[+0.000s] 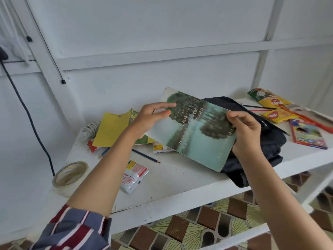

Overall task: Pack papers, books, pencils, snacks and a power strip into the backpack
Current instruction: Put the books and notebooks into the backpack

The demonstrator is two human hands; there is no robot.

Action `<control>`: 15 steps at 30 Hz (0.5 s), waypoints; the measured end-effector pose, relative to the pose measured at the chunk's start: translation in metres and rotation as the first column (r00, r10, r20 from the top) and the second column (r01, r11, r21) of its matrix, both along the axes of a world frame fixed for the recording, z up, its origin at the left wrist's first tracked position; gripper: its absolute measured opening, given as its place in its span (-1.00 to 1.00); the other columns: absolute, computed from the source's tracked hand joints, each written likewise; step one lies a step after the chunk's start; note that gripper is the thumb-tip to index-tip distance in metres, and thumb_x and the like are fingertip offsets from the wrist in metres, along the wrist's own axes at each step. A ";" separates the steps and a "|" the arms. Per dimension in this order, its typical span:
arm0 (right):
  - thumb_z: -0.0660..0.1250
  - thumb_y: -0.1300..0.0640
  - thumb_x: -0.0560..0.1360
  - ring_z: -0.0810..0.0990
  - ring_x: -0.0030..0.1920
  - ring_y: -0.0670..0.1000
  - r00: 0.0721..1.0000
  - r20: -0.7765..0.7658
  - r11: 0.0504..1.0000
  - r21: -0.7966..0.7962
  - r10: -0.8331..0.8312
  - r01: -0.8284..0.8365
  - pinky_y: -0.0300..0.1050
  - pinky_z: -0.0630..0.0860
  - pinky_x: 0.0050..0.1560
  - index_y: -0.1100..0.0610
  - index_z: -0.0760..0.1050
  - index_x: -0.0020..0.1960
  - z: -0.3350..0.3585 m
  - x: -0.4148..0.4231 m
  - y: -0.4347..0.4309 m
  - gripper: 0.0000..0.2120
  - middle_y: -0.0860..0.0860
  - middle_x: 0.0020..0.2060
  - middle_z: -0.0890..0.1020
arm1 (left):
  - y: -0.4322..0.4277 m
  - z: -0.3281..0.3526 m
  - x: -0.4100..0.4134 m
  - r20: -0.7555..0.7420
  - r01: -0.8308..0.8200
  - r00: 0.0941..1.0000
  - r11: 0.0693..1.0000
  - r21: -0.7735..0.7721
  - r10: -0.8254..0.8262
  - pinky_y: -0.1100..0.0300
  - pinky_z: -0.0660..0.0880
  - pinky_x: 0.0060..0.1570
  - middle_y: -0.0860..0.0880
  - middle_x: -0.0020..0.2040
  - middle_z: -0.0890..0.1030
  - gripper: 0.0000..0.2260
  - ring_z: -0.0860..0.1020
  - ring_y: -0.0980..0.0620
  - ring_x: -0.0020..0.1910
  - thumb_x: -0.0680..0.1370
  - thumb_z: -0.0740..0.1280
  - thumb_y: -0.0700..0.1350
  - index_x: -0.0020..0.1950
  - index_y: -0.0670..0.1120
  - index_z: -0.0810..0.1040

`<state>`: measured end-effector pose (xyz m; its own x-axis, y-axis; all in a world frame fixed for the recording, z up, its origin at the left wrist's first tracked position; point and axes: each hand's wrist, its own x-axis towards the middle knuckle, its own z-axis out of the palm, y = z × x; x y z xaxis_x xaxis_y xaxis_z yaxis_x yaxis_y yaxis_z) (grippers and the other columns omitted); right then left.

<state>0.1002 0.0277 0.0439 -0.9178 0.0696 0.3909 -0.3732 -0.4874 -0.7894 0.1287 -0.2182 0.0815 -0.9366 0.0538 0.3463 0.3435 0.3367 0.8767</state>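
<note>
Gripping the book (196, 130) above the backpack (270, 141) are left hand (147, 120) and right hand (246, 130).

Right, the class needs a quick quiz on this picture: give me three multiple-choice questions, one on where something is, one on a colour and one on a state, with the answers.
1. Where is the tape roll?
A. at the front left corner of the table
B. on the floor
C. hung on the wall

2. What colour is the backpack?
A. red
B. black
C. yellow

3. What state is the book in?
A. lying flat on the table
B. held by the left hand and the right hand above the backpack
C. zipped inside the backpack

Answers:
1 A: it sits on the tabletop's near left corner.
2 B: all the fabric that shows is black.
3 B: a hand grips each side edge and the book is lifted clear of the table.
</note>
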 end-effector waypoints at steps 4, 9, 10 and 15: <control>0.42 0.14 0.35 0.65 -0.12 -0.08 0.993 0.004 0.992 0.038 0.122 -0.122 -0.12 0.60 -0.08 -0.07 0.69 -0.21 -0.008 0.002 0.034 -0.87 -0.10 -0.16 0.70 | 0.027 -0.004 -0.007 0.026 0.004 1.000 0.997 0.073 -0.006 0.46 0.21 0.21 0.18 0.24 0.46 -0.64 0.33 0.26 0.30 0.54 0.29 -0.26 0.27 0.08 0.44; 0.60 -0.07 0.11 0.63 0.04 -0.04 0.925 0.112 0.903 0.199 0.364 -0.380 -0.16 0.60 -0.06 -0.13 0.60 0.12 -0.031 -0.005 0.090 -0.42 -0.04 0.11 0.64 | 0.079 -0.012 -0.016 0.062 -0.035 0.998 0.989 0.142 0.027 0.30 0.16 0.30 0.09 0.36 0.42 -0.62 0.28 0.23 0.33 0.54 0.28 -0.26 0.30 0.05 0.41; 0.61 -0.05 0.10 0.64 0.01 -0.02 0.921 0.151 0.900 0.202 0.360 -0.385 -0.14 0.60 -0.09 -0.10 0.59 0.15 -0.031 -0.007 0.100 -0.38 -0.02 0.10 0.65 | 0.091 -0.013 -0.018 0.081 -0.029 0.997 0.992 0.121 0.019 0.31 0.16 0.29 0.08 0.37 0.42 -0.62 0.28 0.24 0.31 0.54 0.28 -0.26 0.32 0.04 0.41; 0.33 0.35 0.40 0.66 -0.23 -0.02 0.926 0.309 0.948 0.158 0.218 -0.276 -0.19 0.60 -0.30 0.08 0.48 0.27 -0.022 -0.015 0.157 -0.54 0.00 -0.06 0.67 | 0.153 -0.026 -0.033 0.141 0.013 0.990 1.000 0.007 -0.014 0.37 0.17 0.30 0.06 0.40 0.38 -0.65 0.26 0.22 0.39 0.59 0.24 -0.15 0.38 -0.02 0.40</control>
<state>0.0848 0.1849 0.0215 -0.9699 -0.2248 0.0941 -0.0070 -0.3604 -0.9328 0.0954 -0.0650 0.0553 -0.9753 0.0650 0.2112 0.2208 0.3272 0.9188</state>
